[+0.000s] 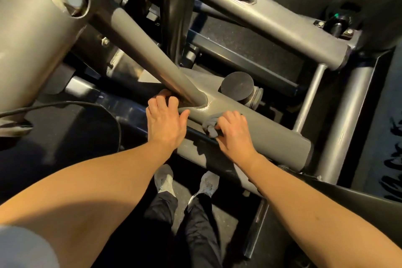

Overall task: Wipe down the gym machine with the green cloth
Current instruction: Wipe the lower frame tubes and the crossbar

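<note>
Below the person's chest, the grey machine point(32, 39) fills the view, its thick lower tube point(278, 128) running across from a weld where a slanted bar point(148, 50) meets it. The left hand point(166, 119) rests on that tube at the weld, fingers point(156, 102) apart, their tips bent over the far side. The right hand point(232, 130) is just beside it, fingers curled tight and clamped on the bunched cloth point(210, 125), which looks grey in this light and is pressed against the tube's near side. A black round stopper point(237, 85) stands behind the tube. Pale shoes point(165, 178) show on the floor beneath.
</note>
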